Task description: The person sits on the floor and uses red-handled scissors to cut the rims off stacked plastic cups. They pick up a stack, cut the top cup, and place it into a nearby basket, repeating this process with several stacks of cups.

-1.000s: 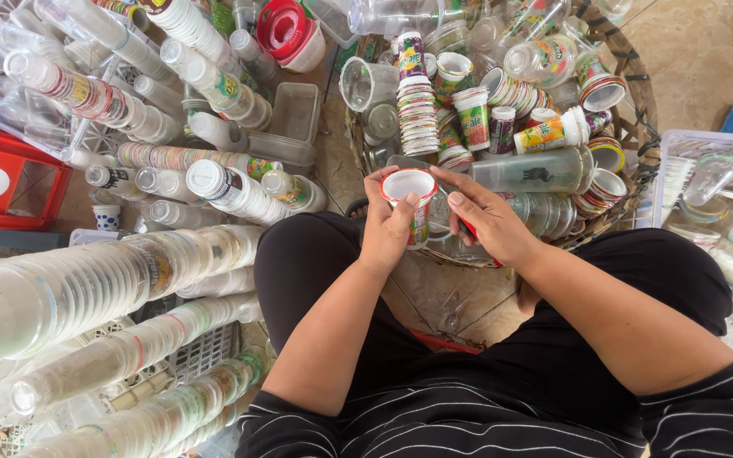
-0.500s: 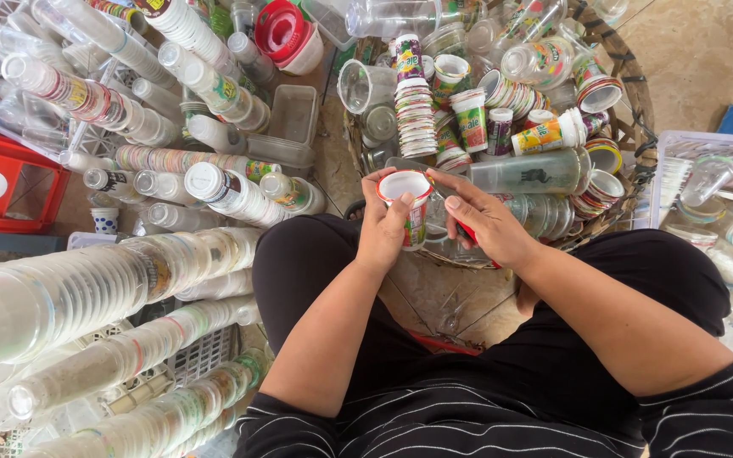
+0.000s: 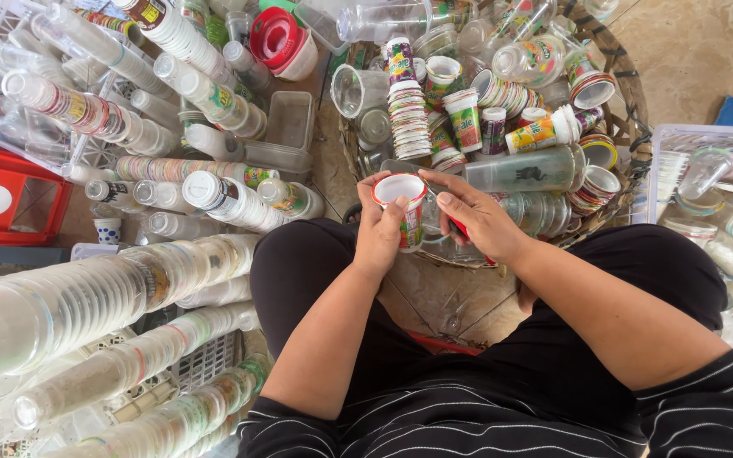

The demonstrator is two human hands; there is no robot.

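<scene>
A small red-rimmed plastic cup (image 3: pixel 401 208), mouth up, sits gripped in the left hand (image 3: pixel 381 231), above the lap. The right hand (image 3: pixel 478 219), at three o'clock, pinches its rim. A wicker basket (image 3: pixel 629 110) of cups lies at twelve o'clock.

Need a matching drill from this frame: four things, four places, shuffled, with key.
Things:
1. small cup
2. red crate
3. wicker basket
4. red lid

Places:
A. top of the frame, left of centre
B. far left edge
C. between the left hand and right hand
D. upper right, full of cups

Pairs: 1-C, 2-B, 3-D, 4-A
</scene>
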